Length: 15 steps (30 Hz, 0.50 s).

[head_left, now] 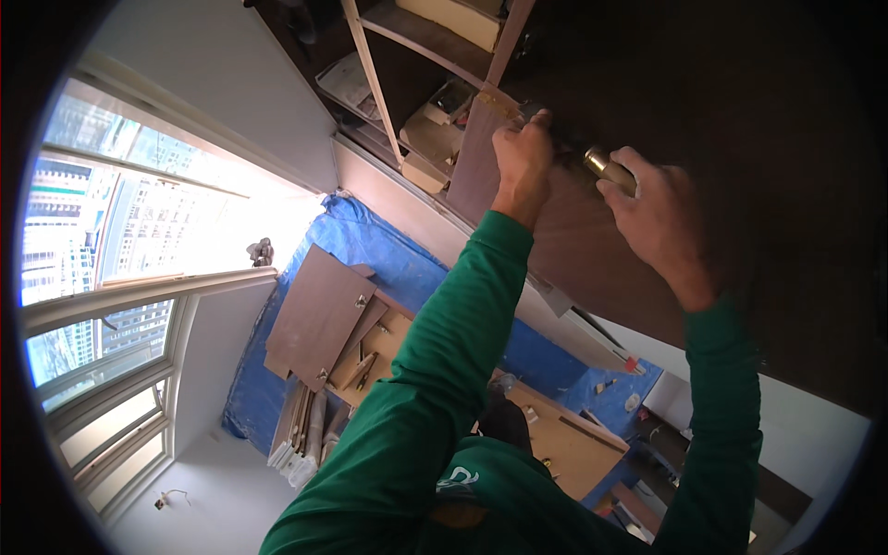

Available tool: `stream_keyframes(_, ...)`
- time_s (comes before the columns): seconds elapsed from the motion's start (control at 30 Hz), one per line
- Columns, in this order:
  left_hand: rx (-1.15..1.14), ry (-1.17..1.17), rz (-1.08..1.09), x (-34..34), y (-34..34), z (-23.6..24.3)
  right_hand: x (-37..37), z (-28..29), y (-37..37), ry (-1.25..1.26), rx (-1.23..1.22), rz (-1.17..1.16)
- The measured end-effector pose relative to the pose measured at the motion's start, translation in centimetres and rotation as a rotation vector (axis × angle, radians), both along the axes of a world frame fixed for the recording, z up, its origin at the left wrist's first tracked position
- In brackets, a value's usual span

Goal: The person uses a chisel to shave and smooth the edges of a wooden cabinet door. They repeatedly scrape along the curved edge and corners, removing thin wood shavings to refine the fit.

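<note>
Raised above me, my right hand (661,208) is wrapped round a wooden-handled tool (608,168) with a shiny brass collar. The tool's far end points toward my left hand and is lost in dark shadow, so I cannot tell its kind. My left hand (524,157) is closed, thumb up, against the brown wood-grain cabinet panel (476,153). Whatever its fingers hold is hidden. Just beyond that hand, a pale, roughened patch (499,100) marks the panel's corner.
Open cabinet shelves (430,42) stand beside the panel, with boxes inside. Below, a workbench (564,444) and loose brown boards (319,310) lie over blue sheeting (361,227). Bright windows (111,213) are at left. Rolled material (310,430) leans near the bench.
</note>
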<state>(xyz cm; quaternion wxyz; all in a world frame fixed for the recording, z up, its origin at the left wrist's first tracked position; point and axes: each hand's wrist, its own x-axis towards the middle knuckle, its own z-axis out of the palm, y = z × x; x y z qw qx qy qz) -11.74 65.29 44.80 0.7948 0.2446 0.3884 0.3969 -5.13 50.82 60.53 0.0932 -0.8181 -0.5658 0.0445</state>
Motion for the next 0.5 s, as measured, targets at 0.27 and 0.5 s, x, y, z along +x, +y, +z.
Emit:
stream_keyframes(0.27,0.075,-0.014,-0.001,-0.1,0.2,-1.3,0.8,-2.0,-0.4,0.025,0.087,0.042)
stream_keyframes(0.5,0.090,-0.101,0.012,-0.4,0.0,-1.8,0.9,-1.4,0.0,0.043,0.047,0.072)
